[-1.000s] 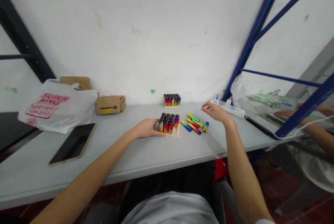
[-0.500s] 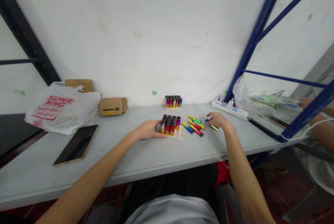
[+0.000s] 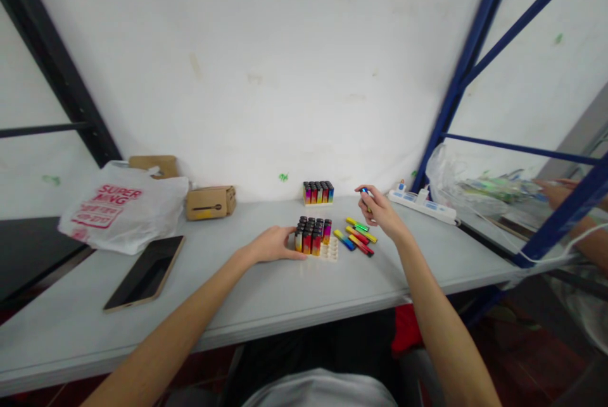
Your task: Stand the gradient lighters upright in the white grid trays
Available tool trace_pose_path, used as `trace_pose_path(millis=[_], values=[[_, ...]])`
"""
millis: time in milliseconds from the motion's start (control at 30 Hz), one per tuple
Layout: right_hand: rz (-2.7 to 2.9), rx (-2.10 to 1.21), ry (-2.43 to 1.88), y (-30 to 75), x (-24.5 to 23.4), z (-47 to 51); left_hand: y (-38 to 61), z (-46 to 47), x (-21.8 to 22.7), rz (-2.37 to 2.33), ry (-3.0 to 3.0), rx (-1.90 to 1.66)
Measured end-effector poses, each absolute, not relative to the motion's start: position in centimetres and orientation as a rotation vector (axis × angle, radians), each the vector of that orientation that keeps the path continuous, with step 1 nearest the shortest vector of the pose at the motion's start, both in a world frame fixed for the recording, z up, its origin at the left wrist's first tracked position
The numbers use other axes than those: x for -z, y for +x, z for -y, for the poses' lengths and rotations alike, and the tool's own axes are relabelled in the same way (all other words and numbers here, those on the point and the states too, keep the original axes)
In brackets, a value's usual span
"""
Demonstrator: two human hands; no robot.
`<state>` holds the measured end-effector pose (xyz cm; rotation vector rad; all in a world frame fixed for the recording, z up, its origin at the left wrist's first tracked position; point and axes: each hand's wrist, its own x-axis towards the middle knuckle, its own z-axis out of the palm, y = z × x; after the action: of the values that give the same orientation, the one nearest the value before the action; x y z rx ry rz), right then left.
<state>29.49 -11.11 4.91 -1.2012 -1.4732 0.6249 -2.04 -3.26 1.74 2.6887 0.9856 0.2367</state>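
Note:
Upright lighters (image 3: pixel 311 239) with black tops fill the left part of a white tray (image 3: pixel 331 250), whose right part shows bare slots. My left hand (image 3: pixel 274 244) curls round the left side of this tray, thumb along the front and fingers behind. Raised above the table on the right, my right hand (image 3: pixel 377 209) is closed round a lighter (image 3: pixel 365 191); a blue end pokes out and the rest is hidden by the fingers. Below it, several loose lighters (image 3: pixel 361 239) in yellow, green, red and blue lie flat beside the tray.
Against the wall stands a second tray of lighters (image 3: pixel 318 193). To the left are a cardboard box (image 3: pixel 210 203), a white plastic bag (image 3: pixel 126 207) and a phone (image 3: pixel 145 274). A power strip (image 3: pixel 422 206) lies by the blue frame (image 3: pixel 451 100). Another person's hand (image 3: pixel 555 192) shows far right.
My right hand has lifted a lighter off the table and moved it up and to the left. My left hand stays at the tray. The whole view has shifted slightly.

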Motion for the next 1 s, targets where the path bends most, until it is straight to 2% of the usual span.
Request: trace_pose_path(millis=[167,300,633,1000], values=[[1.46,-0.241,-1.417,28.1,-3.6,9.3,-2.0,3.5,-2.0,-0.988,2.675,-0.238],[1.427,-0.132,-1.492,27.4,-2.9,8.9,-2.0,3.4,-1.9,-0.983,2.66,-0.238],[1.44,0.005,-1.439,27.2,-3.0,9.2,-1.9,3.3,-1.8,-0.992,2.678,-0.233],[1.714,-0.137,-1.384,26.5,-3.2,9.7,-2.0,3.4,-1.9,-0.964,2.668,-0.255]])
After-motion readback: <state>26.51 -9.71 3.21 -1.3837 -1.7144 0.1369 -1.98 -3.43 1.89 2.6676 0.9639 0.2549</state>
